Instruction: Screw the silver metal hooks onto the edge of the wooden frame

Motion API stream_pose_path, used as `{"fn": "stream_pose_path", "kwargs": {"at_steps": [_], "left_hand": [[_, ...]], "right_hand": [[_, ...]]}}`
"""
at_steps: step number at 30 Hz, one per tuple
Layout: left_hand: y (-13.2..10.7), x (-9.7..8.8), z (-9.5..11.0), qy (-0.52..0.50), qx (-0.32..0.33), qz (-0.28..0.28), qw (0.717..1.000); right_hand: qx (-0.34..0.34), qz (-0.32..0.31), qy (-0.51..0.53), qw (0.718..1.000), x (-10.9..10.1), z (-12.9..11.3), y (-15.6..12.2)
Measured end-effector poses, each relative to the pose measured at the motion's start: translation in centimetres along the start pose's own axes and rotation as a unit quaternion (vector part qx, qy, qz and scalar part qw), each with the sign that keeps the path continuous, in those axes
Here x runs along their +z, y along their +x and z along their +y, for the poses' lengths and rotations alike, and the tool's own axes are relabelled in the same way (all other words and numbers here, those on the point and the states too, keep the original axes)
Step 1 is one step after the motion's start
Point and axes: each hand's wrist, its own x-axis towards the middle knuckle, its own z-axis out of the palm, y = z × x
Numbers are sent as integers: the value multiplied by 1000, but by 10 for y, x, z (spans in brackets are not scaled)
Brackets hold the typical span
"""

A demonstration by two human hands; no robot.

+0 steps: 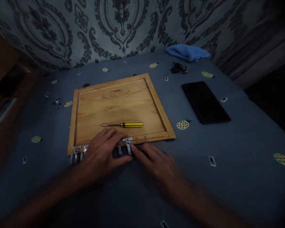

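Observation:
A framed wooden panel (116,104) lies flat, with metal hinges along its near edge. One hinge (127,143) sits between my hands, and another hinge (76,151) is at the near left corner. My left hand (103,148) is closed over the near edge, its fingers on the wood and its thumb by the middle hinge. From the other side, the tip of my right hand (158,163) presses that same hinge, and its other fingers curl at the panel's edge, partly hidden. A yellow and black screwdriver (131,124) rests across the panel.
To the right lies a black phone or tablet (205,102). Behind it are keys (179,68) and a folded blue cloth (187,52). Small metal parts (55,102) are scattered left of the panel. A patterned wall (123,28) rises behind the cloth-covered surface (242,142).

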Motion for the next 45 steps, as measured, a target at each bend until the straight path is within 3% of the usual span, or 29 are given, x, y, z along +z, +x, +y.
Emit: {"fn": "stream_pose_path", "kwargs": {"at_steps": [9, 27, 34, 45], "left_hand": [[-3, 7, 2, 37, 5, 11, 999], [-4, 9, 1, 12, 0, 23, 1000], [-2, 7, 2, -7, -20, 1, 1000], [1, 5, 3, -26, -35, -9, 999]], "right_hand": [[7, -3, 10, 1000, 2, 1, 0], [18, -10, 2, 1000, 2, 0, -3], [10, -33, 10, 999, 1, 1, -4], [11, 18, -1, 1000, 2, 0, 0]]}}
